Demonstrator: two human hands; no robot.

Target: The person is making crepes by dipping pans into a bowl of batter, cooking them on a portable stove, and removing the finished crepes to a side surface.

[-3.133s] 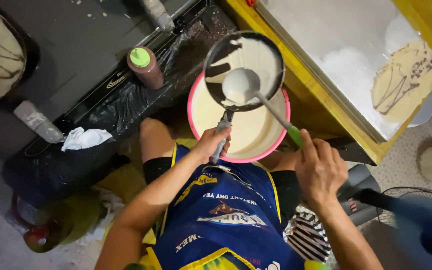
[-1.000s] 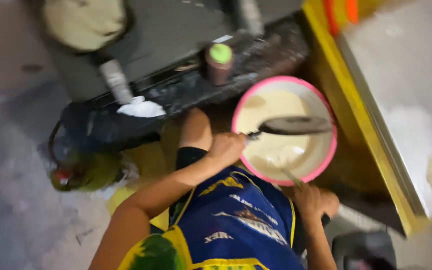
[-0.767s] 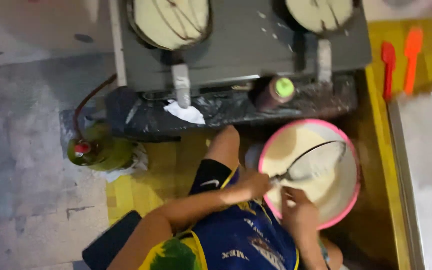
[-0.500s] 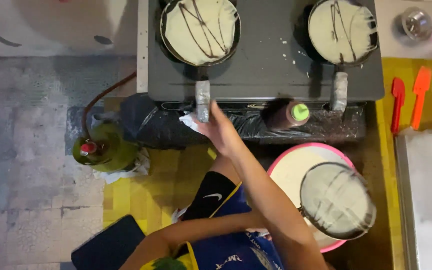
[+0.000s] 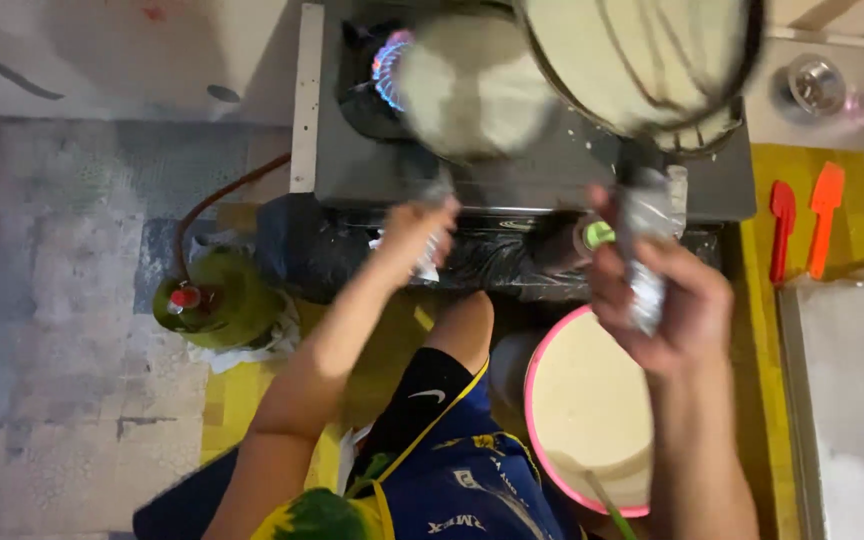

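My left hand (image 5: 414, 235) grips the foil-wrapped handle of a round pan (image 5: 472, 85) coated in pale batter, held blurred above the lit blue burner (image 5: 388, 66) of the grey stove (image 5: 552, 170). My right hand (image 5: 667, 300) is closed on the foil-wrapped handle of a second pan (image 5: 642, 60), lifted close to the camera, with a thin pale crepe and dark streaks in it. Below my right arm sits a pink-rimmed basin (image 5: 577, 420) of cream batter with a green-handled ladle (image 5: 607, 500) in it.
A green gas cylinder (image 5: 214, 300) with a red valve and hose stands on the floor at left. Red and orange spatulas (image 5: 802, 225) lie on the yellow surface at right, beside a white floured tray (image 5: 847, 400). A green-capped bottle (image 5: 592, 238) stands by the stove front.
My left hand went from the ladle-side pan to the left stove pan's handle and lifted it off the burner. My right hand raised the battered pan from over the basin up toward the stove.
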